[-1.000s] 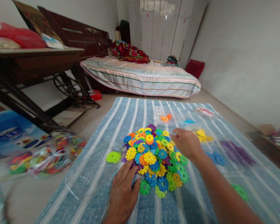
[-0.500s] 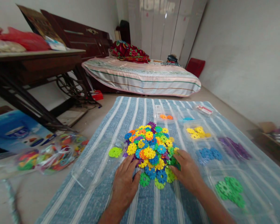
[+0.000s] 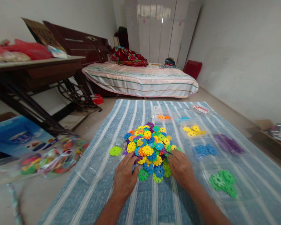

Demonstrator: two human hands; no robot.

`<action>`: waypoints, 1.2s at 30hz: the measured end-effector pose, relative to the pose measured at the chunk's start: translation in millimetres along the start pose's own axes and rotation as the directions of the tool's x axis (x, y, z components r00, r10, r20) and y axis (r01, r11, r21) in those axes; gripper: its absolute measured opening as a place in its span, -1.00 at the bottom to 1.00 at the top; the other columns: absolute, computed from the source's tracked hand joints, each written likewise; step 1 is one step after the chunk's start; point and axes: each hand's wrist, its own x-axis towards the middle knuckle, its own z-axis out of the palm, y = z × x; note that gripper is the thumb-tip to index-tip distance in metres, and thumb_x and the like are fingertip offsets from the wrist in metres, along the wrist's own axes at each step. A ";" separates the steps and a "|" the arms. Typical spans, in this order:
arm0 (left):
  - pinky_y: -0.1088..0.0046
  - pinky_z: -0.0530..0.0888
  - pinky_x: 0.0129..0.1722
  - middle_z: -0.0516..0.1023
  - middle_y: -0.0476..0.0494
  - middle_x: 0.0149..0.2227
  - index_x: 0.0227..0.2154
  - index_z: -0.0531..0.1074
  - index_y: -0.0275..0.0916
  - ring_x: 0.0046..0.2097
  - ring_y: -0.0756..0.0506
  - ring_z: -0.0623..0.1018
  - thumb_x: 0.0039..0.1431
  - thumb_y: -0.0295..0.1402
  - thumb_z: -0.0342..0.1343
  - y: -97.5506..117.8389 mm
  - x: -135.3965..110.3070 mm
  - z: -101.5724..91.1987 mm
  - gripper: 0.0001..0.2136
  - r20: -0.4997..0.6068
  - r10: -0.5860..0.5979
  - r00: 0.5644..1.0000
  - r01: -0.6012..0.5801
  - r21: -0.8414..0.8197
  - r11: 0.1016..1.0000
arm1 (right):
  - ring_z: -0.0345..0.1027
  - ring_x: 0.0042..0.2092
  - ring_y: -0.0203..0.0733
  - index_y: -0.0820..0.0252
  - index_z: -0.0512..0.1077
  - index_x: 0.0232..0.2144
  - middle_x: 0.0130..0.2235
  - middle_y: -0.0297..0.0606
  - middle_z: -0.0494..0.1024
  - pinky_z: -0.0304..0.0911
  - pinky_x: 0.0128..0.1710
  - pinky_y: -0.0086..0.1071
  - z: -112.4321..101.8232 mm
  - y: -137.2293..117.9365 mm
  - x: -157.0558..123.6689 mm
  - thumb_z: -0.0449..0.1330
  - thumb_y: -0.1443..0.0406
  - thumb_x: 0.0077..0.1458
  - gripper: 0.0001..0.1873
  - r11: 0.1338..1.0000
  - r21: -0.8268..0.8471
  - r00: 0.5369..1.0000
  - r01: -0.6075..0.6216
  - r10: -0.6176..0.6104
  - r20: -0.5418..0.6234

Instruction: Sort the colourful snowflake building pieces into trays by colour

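A heap of coloured snowflake discs (image 3: 150,147) lies on a blue striped cloth (image 3: 131,200). My left hand (image 3: 124,175) rests flat at the heap's near left edge, fingers spread and touching discs. At the near right edge my right hand (image 3: 180,167) lies on the discs with its fingers curled among them; what they hold is hidden. A lone green disc (image 3: 115,151) sits left of the heap.
Clear trays on the right hold sorted discs: orange (image 3: 164,117), yellow (image 3: 193,130), blue (image 3: 203,150), purple (image 3: 228,144), green (image 3: 222,182). A bag of discs (image 3: 53,156) and a blue box (image 3: 16,137) lie on the left. A bed (image 3: 140,79) and a dark table (image 3: 32,72) stand behind.
My right hand came back from the far right of the heap to its near right edge. The left hand stayed at the near left edge. The camera tilted a little.
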 end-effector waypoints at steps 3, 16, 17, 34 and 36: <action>0.10 0.43 0.05 0.49 -0.22 0.02 -0.13 0.45 -0.20 0.07 -0.21 0.45 0.13 -0.34 0.01 0.8 0.9 -0.3 -0.74 0.008 0.003 1.000 -0.003 -0.006 1.000 | 0.35 -0.03 -0.14 0.22 0.48 -0.31 -0.18 -0.12 0.54 0.27 0.01 -0.22 -21.7 2.4 -2.7 0.01 0.41 0.21 -0.76 1.000 0.000 0.986 0.031 -0.031 -0.165; 0.14 0.42 0.06 0.50 -0.22 -0.01 -0.16 0.46 -0.21 0.05 -0.21 0.46 0.11 -0.32 0.00 3.5 7.6 -2.8 -0.74 0.036 -0.018 0.999 0.019 -0.015 1.000 | 0.37 -0.10 -0.09 0.24 0.47 -0.31 -0.20 -0.08 0.53 0.28 -0.02 -0.19 -84.4 25.0 -54.7 0.09 0.27 0.19 -0.82 0.979 -0.142 0.972 -0.145 0.114 -0.207; 0.14 0.42 0.06 0.50 -0.22 0.00 -0.16 0.47 -0.21 0.05 -0.21 0.46 0.11 -0.31 0.00 3.7 8.0 -3.2 -0.74 0.036 -0.016 0.999 0.016 -0.017 1.000 | 0.37 -0.10 -0.11 0.23 0.47 -0.30 -0.20 -0.10 0.53 0.27 -0.02 -0.21 -75.6 17.2 -52.8 0.08 0.28 0.20 -0.82 0.988 -0.100 0.980 -0.120 0.102 -0.168; 0.14 0.39 0.09 0.48 -0.23 0.04 -0.14 0.46 -0.23 0.08 -0.22 0.45 0.09 -0.34 0.02 3.0 5.8 -3.7 -0.72 0.088 -0.056 0.995 0.057 -0.017 0.998 | 0.26 0.00 -0.04 0.20 0.45 -0.32 -0.17 -0.11 0.47 0.25 -0.01 -0.14 2.9 2.2 -36.0 0.01 0.40 0.20 -0.79 0.999 -0.032 1.000 -0.006 0.006 0.000; 0.15 0.40 0.09 0.48 -0.23 0.03 -0.14 0.46 -0.22 0.07 -0.22 0.45 0.09 -0.34 0.03 2.3 5.9 -2.9 -0.72 0.087 -0.053 0.995 0.055 -0.017 0.998 | 0.25 0.02 -0.05 0.21 0.45 -0.29 -0.15 -0.10 0.47 0.25 -0.01 -0.14 4.1 1.5 -39.9 -0.01 0.43 0.20 -0.77 0.999 -0.017 0.996 0.037 -0.039 -0.074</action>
